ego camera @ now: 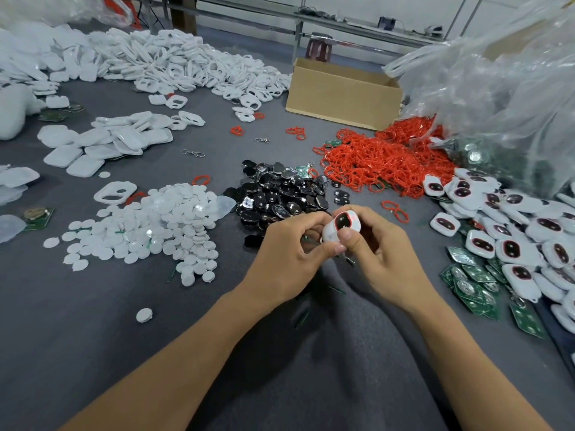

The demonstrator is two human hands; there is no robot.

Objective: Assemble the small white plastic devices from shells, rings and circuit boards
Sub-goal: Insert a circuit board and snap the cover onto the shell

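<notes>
White device (340, 225) pinched by left fingers (312, 218), right fingers (350, 241).

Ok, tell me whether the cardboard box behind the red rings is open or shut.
Open, it seems: the cardboard box has no flaps over its top and its inner far wall shows. Contents cannot be told.

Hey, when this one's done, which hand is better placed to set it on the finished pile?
Probably the right hand: its thumb and fingers wrap the white device, and the pile of finished devices lies on that side. The left hand would have to cross over.
</notes>
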